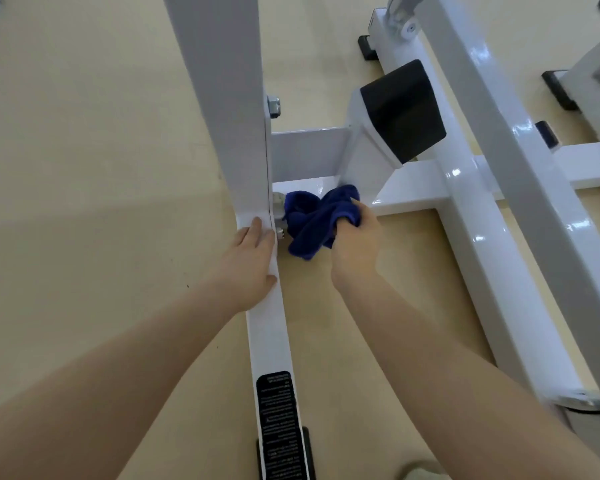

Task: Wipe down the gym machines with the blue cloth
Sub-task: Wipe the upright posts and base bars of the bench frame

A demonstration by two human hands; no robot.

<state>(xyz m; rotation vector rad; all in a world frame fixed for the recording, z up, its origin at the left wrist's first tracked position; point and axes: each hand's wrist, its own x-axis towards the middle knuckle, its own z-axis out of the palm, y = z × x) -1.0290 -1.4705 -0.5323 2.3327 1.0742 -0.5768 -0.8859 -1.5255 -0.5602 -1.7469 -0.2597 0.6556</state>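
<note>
pale tan flooring lies under a white gym machine frame (465,216). i see my right hand (355,242), fingers curled, gripping a crumpled deep blue cloth (312,220) against the low crossbar. my left hand (252,261) rests flat, fingers together, on the base rail (269,334).

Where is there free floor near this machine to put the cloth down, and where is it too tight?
Bare floor lies wide open left of the white upright. A narrower strip lies between the base bar and the right frame beam. It is crowded at the joint, where the right hand grips the blue cloth beside the bolts.
</note>
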